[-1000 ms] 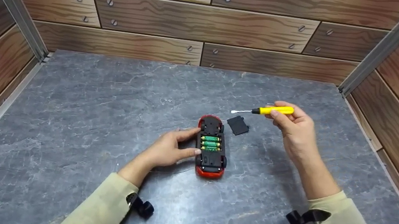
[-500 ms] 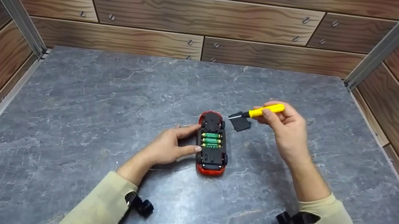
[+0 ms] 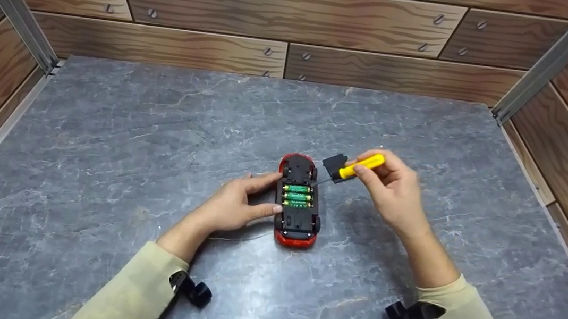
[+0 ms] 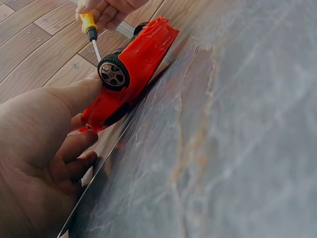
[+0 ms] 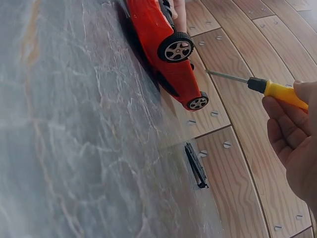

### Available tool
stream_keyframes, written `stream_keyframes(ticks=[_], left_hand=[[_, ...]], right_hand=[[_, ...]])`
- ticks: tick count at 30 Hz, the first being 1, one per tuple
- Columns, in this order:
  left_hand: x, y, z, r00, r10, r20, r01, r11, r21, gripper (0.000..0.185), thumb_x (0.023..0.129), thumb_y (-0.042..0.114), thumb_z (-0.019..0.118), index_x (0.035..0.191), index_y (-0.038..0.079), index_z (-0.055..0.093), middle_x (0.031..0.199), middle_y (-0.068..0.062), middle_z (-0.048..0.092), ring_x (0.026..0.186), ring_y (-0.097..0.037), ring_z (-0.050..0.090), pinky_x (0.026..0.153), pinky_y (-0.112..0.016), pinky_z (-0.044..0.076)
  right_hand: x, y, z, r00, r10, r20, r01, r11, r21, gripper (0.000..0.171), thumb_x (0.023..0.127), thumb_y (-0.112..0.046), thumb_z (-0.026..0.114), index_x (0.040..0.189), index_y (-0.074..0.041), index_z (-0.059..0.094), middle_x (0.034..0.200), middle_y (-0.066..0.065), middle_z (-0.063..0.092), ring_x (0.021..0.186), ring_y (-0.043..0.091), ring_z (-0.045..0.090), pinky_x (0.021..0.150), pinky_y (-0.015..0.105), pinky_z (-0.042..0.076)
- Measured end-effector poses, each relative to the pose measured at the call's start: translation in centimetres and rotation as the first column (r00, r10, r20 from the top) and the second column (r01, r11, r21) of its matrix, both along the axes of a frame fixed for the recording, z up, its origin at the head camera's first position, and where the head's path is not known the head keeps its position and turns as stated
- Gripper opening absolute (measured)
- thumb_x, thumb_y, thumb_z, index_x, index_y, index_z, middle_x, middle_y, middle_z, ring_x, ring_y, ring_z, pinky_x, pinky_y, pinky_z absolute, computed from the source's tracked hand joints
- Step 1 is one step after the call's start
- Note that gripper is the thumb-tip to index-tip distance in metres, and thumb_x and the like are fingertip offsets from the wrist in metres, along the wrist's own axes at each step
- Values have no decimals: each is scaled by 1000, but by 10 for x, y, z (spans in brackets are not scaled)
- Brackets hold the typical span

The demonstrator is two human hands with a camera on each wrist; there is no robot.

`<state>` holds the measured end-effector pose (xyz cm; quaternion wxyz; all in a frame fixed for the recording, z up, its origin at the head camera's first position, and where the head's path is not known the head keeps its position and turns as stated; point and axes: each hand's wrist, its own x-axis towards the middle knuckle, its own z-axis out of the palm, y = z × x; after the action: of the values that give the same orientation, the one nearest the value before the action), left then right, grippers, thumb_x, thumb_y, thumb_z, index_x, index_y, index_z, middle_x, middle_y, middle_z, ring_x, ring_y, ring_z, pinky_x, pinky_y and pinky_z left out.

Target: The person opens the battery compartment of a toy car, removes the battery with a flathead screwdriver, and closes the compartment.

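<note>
A red toy car [image 3: 294, 239] lies upside down, its black underside up and three green batteries [image 3: 297, 196] bared in the open compartment. My left hand [image 3: 228, 204] holds the car's left side with spread thumb and fingers; in the left wrist view the thumb is by a wheel [image 4: 113, 73]. My right hand [image 3: 395, 196] pinches the yellow handle of a screwdriver [image 3: 363, 166]. Its thin shaft points down-left to the compartment's right edge in the head view; whether the tip touches cannot be told. The black battery cover [image 3: 334, 161] lies right of the car, partly behind the screwdriver.
A grey marbled tabletop [image 3: 159, 124] spreads around the car. Wood-patterned panels [image 3: 290, 13] wall the back and both sides, with metal posts at the corners. Each wrist wears a black camera mount, one on the left [image 3: 191, 289] and one on the right.
My right hand has moved left and towards me, bringing the screwdriver from above the cover to the car's compartment and tilting it downward. The left hand keeps its hold.
</note>
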<state>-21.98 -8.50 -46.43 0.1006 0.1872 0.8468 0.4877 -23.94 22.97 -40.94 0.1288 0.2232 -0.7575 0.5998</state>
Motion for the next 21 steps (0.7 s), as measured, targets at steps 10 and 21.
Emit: stream_keyframes(ticks=[10, 21], left_hand=[[-2, -1, -1, 1000, -4, -25, 3, 1000, -13, 74, 95, 44, 80, 160, 27, 49, 161, 1, 49, 156, -31, 33, 130, -47, 15], [-2, -1, -1, 1000, -2, -23, 2, 1000, -11, 74, 95, 44, 80, 160, 26, 49, 161, 1, 49, 156, -30, 33, 130, -45, 16]], right_hand=[[0, -5, -3, 998, -13, -57, 19, 995, 102, 8, 98, 4, 72, 106, 6, 71, 102, 13, 79, 92, 18, 76, 86, 26, 62], [0, -8, -6, 998, -38, -55, 44, 994, 104, 26, 95, 2, 77, 120, 5, 69, 101, 14, 80, 88, 17, 77, 81, 24, 62]])
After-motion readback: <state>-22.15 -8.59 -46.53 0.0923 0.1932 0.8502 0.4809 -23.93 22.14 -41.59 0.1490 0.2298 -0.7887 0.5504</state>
